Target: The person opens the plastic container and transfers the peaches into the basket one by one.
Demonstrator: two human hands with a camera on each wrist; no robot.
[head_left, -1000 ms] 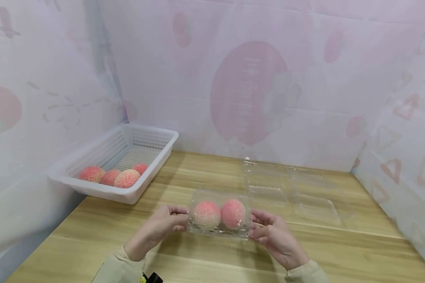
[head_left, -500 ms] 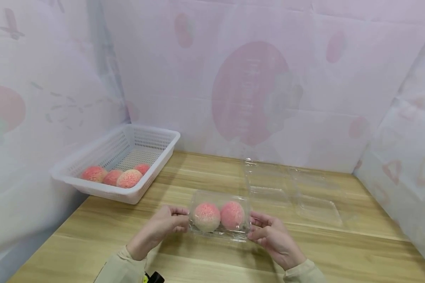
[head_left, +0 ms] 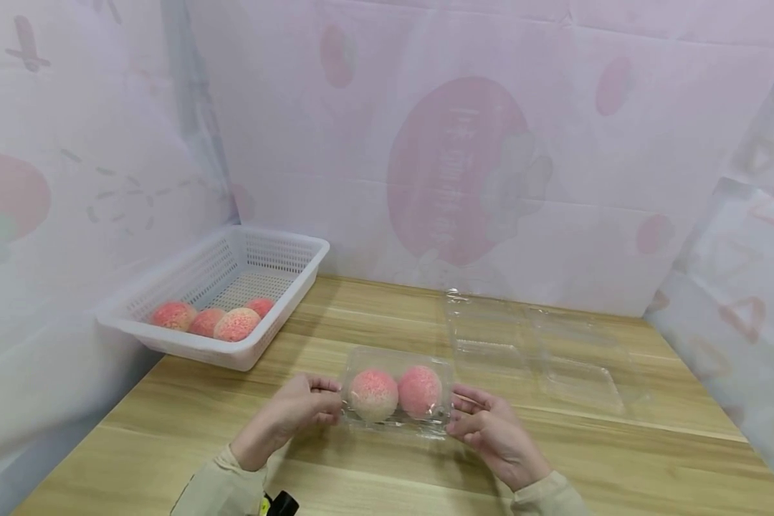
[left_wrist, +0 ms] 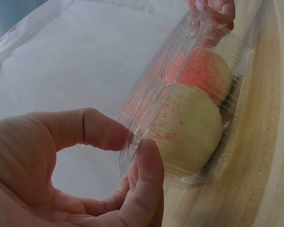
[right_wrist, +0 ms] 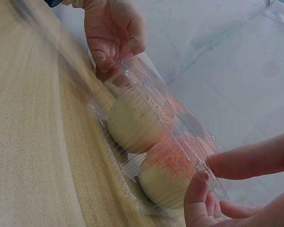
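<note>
Fingers of the left hand [head_left: 297, 412] and right hand [head_left: 490, 430] pinched the end rims of the clear clamshell box [head_left: 396, 423], which rested on the table [head_left: 168, 430] between them. In the left wrist view, thumb and forefinger [left_wrist: 146, 179] clamped the flange; the thin plastic looked flimsy and slick, best held there. In the right wrist view, the two peaches [right_wrist: 146, 142] between the hands probably added weight.

you're at a makeshift recording booth. printed plastic sheets [head_left: 464, 165] wall in a wooden table [head_left: 374, 466] on three sides.
</note>
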